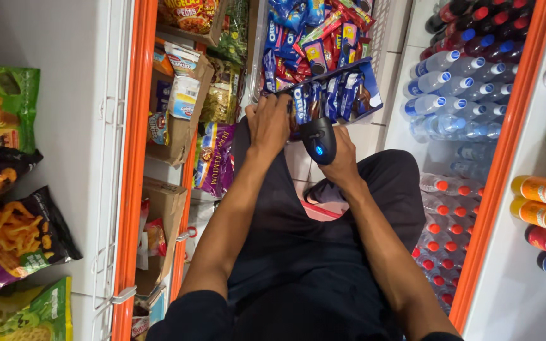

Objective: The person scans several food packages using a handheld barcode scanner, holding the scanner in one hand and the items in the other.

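Observation:
My left hand (268, 122) grips the near end of a blue display box (333, 95) filled with blue cookie packets, held tilted above my lap. My right hand (339, 158) is closed around a black handheld barcode scanner (318, 139) with a blue light lit, its head pointing up at the underside of the box. Both forearms reach forward over my dark trousers. A white wire basket (380, 25) beyond the box holds several more blue and red snack packets.
Orange-edged shelving stands on both sides. On the left are cardboard boxes (181, 120) of snacks and crisp bags (14, 233). On the right are water bottles (450, 95) on the floor and orange and dark drink bottles (541, 202) on a white shelf.

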